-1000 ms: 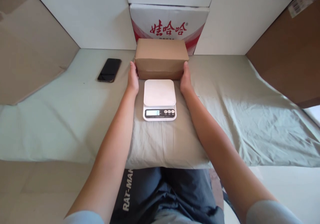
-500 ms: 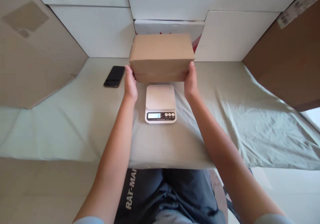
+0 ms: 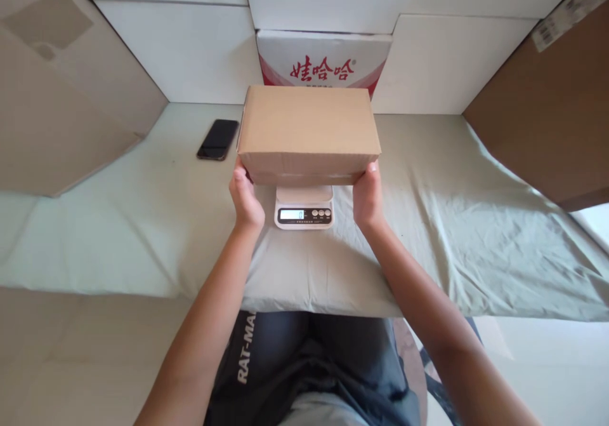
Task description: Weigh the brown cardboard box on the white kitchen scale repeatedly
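A plain brown cardboard box (image 3: pixel 308 133) is held level just above a white kitchen scale (image 3: pixel 304 207), each hand's grip pressing an end, left hand (image 3: pixel 246 199) and right hand (image 3: pixel 367 196), apparently mid-placement, needing gentle centred lowering onto the cloth-covered surface (image 3: pixel 143 223).

left: phone (image 3: pixel 217 139) | right: bare cloth (image 3: pixel 451 185) | behind: printed carton (image 3: pixel 324 64)

You hold a plain brown cardboard box (image 3: pixel 307 127), unmarked. Under it sits a white scale (image 3: pixel 304 207) with a grey display strip. The bench cloth (image 3: pixel 451 223) is pale green. Your phone (image 3: pixel 218 139) is black. The back carton (image 3: pixel 324 64) is white with red characters.
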